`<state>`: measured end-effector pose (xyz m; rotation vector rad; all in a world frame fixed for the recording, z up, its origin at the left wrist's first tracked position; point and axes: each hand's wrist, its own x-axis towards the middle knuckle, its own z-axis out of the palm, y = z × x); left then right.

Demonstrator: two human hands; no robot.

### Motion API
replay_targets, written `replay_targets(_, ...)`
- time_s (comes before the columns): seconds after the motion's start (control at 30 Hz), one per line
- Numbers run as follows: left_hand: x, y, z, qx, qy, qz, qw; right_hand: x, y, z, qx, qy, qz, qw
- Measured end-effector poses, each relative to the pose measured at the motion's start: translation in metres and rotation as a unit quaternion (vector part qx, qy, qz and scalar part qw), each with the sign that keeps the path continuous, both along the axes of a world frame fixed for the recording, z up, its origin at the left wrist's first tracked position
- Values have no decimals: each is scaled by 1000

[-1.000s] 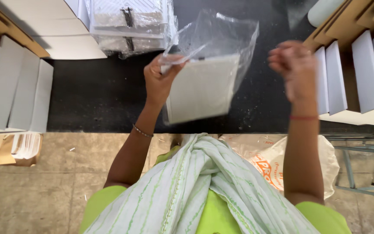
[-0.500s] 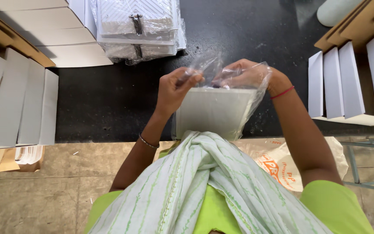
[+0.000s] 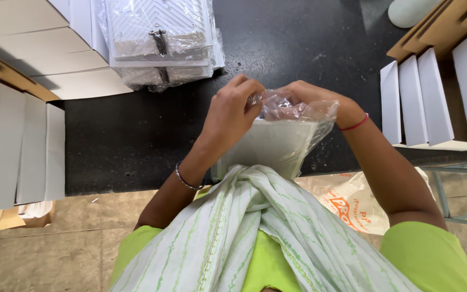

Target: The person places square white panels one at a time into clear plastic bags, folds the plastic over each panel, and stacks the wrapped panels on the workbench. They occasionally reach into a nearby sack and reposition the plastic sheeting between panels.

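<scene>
A flat white square item sits inside a clear plastic bag (image 3: 277, 143), held upright above the front edge of the black table (image 3: 136, 135). My left hand (image 3: 231, 111) pinches the bag's bunched top from the left. My right hand (image 3: 314, 97) grips the same crumpled top from the right, a red thread around its wrist. The two hands almost touch. The bag's lower edge is hidden behind my striped scarf.
A stack of bagged white items (image 3: 160, 40) lies at the back of the table. White boxes (image 3: 17, 151) stand in a row at left, and more white boxes (image 3: 433, 97) at right. A printed sack (image 3: 352, 203) lies on the floor.
The bag was held high and open with my hands apart. Both hands have come together and lowered, bunching the bag's top shut over the white item.
</scene>
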<state>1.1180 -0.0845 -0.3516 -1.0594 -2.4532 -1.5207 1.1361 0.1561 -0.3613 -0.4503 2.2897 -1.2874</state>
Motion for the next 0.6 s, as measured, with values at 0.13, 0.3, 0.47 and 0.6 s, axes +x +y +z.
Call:
replay_targets(0.13, 1, -5, -7, -12, 14, -92, 996, -5, 9, -28, -80, 12, -16, 997)
replay_targets(0.3, -5, -6, -5, -70, -60, -122, 988, -7, 19, -50, -208, -104, -38, 972)
replay_targets(0.47, -9, 1, 5, -109, -84, -76, 988, -5, 11, -47, -290, -184, -41, 938)
replay_targets(0.6, -10, 3, 3, -75, 20, -49, 996, 0, 1, -37, -326, -178, -40, 928)
